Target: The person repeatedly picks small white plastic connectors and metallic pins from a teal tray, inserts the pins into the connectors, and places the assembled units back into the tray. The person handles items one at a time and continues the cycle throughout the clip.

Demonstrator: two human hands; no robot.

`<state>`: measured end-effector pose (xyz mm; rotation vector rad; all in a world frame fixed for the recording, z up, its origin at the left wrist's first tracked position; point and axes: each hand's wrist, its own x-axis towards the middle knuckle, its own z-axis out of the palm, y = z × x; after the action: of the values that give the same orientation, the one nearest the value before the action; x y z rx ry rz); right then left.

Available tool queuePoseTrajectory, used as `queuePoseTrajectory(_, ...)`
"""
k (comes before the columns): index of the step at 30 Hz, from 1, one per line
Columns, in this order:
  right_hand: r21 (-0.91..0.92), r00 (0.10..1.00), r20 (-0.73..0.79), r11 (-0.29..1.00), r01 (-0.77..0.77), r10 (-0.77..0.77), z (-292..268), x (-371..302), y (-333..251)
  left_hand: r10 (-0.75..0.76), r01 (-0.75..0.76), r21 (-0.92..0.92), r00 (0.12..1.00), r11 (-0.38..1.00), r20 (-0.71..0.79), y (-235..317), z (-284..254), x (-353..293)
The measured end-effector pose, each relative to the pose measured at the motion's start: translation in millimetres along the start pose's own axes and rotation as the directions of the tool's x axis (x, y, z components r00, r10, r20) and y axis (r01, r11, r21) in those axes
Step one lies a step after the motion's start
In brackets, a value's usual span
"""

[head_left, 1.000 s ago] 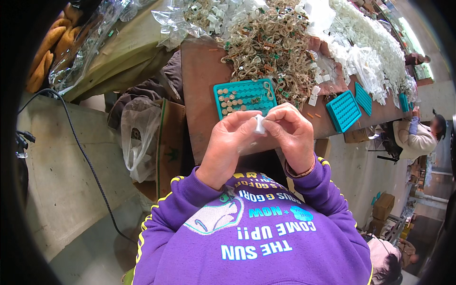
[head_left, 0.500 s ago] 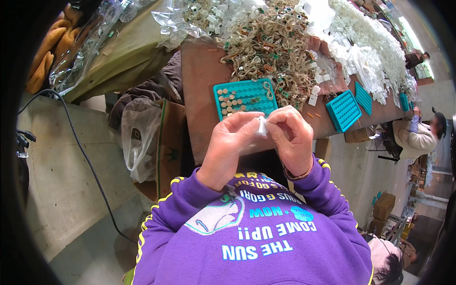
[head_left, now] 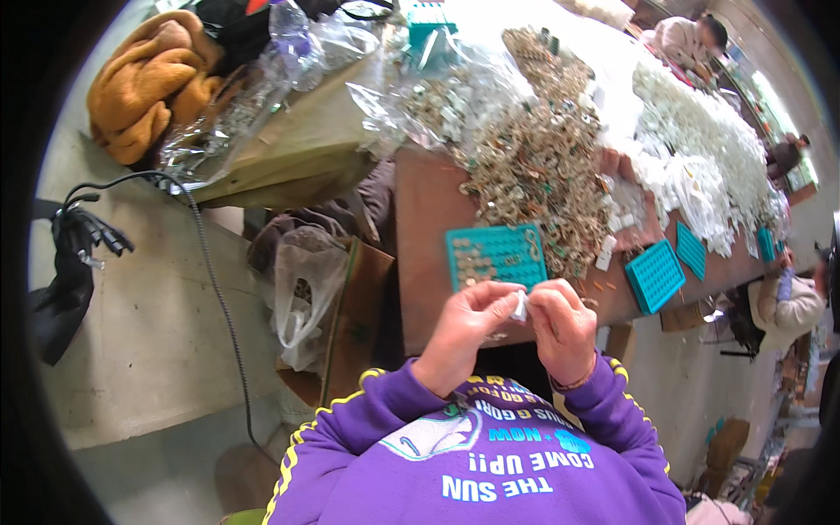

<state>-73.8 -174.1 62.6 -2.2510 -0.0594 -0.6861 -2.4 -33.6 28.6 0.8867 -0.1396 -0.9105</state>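
Note:
Between my two hands is a small white plastic piece (head_left: 521,306), pinched at the fingertips just beyond my chest. My left hand (head_left: 465,331) grips it from one side with thumb and forefinger. From the other side the closed fingers of my right hand (head_left: 563,325) meet it. Its exact kind is too small to make out. Just beyond my hands a teal tray (head_left: 512,241) lies on the table, with round tan parts (head_left: 472,262) along its left side and a looped wire at its right end.
A large heap of coiled wires with small circuit boards (head_left: 538,175) covers the reddish-brown table (head_left: 429,227). Beyond it spreads a pile of clear-white plastic parts (head_left: 700,122). More teal trays (head_left: 654,276) lie to the right. A cardboard box (head_left: 354,306) with a plastic bag stands left. Co-workers (head_left: 783,293) sit farther off.
The view has shifted, so the table and tray appear lower and farther right. Both hands stay together on the white piece, with only slight finger movement.

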Motion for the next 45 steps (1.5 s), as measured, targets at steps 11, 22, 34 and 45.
queuePoseTrajectory(11, 0.376, 0.871, -0.313, 0.892, -0.252, 0.378, -33, -36, 21, 0.692, 0.018, 0.789, 0.494, -0.614, 0.526, 102, -2, 92)
queuePoseTrajectory(22, 0.356, 0.780, -0.391, 0.862, -0.360, 0.488, -33, -65, 46, 0.187, -0.633, 0.692, 0.676, -0.346, 0.712, 31, 38, 99)
queuePoseTrajectory(34, 0.372, 0.693, -0.475, 0.837, -0.401, 0.543, -49, -91, 55, -0.233, -0.708, 0.147, 0.411, -0.690, 0.881, -37, 107, 201)
queuePoseTrajectory(45, -0.849, 0.907, -0.133, 0.426, -0.312, 0.399, -142, 5, 193, 0.403, -0.624, 0.683, 0.776, 0.380, 0.485, 4, 103, 190)
